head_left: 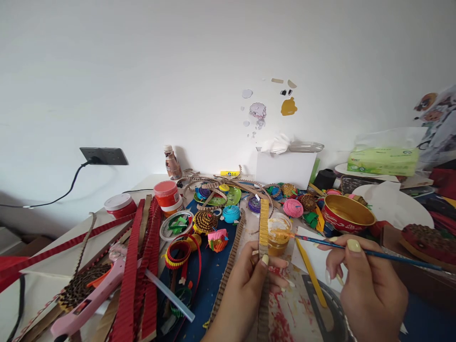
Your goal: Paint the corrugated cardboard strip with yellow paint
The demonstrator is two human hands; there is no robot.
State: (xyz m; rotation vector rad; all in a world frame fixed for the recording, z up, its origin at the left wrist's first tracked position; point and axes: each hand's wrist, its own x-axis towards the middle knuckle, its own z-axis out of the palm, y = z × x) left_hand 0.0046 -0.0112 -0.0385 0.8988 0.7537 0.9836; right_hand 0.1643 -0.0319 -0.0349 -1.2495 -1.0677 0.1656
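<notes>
My left hand (245, 285) pinches a strip of corrugated cardboard (263, 223) held upright. The strip's upper part is painted yellow, and its lower part is bare brown. Between the fingers of my right hand (370, 285) is a paintbrush (342, 246) with a blue handle, pointing left. Yellow paint coats its bristles, which are over a small paint jar (279, 235) right of the strip. Whether the bristles touch the jar's rim I cannot tell. Red and yellow smears mark the grey board (292, 289) under my hands.
A pink glue gun (94, 297) and red corrugated strips (131, 266) lie at left. Several coiled paper ornaments, such as a turquoise one (231, 213), sit mid-table. A red bowl (347, 225), a yellow pencil-like stick (311, 272) and a tissue pack (383, 159) are at right.
</notes>
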